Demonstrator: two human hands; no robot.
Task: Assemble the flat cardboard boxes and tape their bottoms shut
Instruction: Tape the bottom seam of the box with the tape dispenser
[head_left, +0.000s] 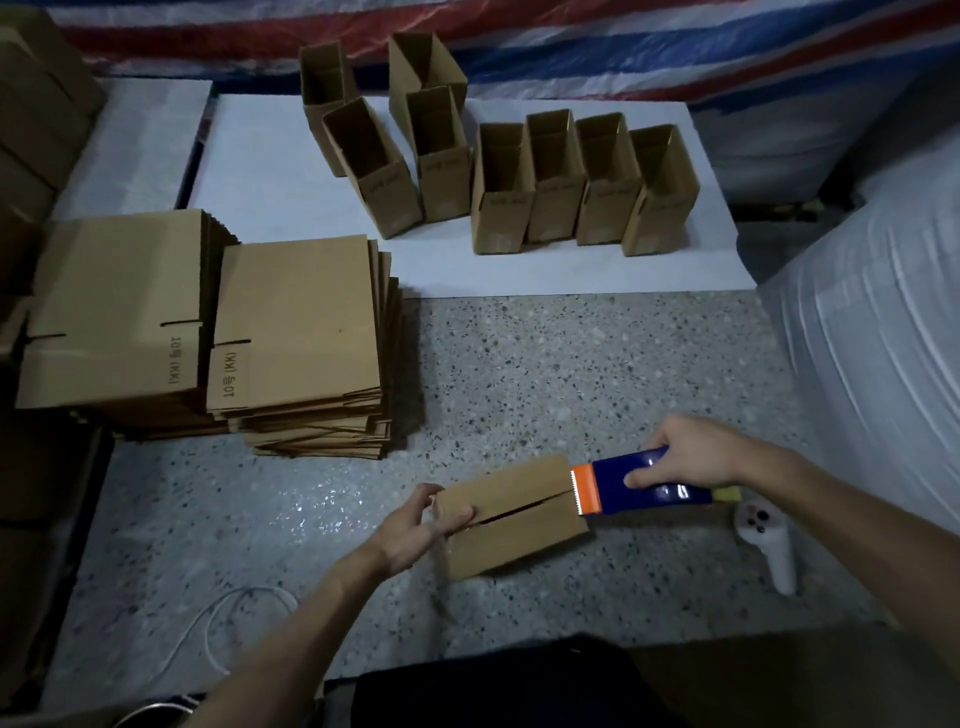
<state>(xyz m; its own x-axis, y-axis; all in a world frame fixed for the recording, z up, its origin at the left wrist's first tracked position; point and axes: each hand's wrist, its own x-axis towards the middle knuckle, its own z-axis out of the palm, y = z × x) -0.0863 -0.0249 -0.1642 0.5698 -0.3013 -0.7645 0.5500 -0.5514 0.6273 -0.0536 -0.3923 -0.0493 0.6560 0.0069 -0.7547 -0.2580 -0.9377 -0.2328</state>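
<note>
Left fingers (460, 515) grip the box (519, 540); right fingers (636, 480) hold the tape dispenser (610, 488) against it.

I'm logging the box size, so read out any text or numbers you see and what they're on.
"10호 (KK)": top flat box, left stack.
"10호 (KK)": top flat box, right stack.
Print on the standing boxes: too blurred to read.
Tape dispenser: no text visible.

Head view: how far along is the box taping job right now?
Done: eight upright brown cardboard boxes stand open-topped on the white sheet. In hand: left hand grips a small brown box lying on the speckled floor; right hand holds the blue tape dispenser with orange cutter at its flap seam. Left: two stacks of flat cardboard blanks.
</note>
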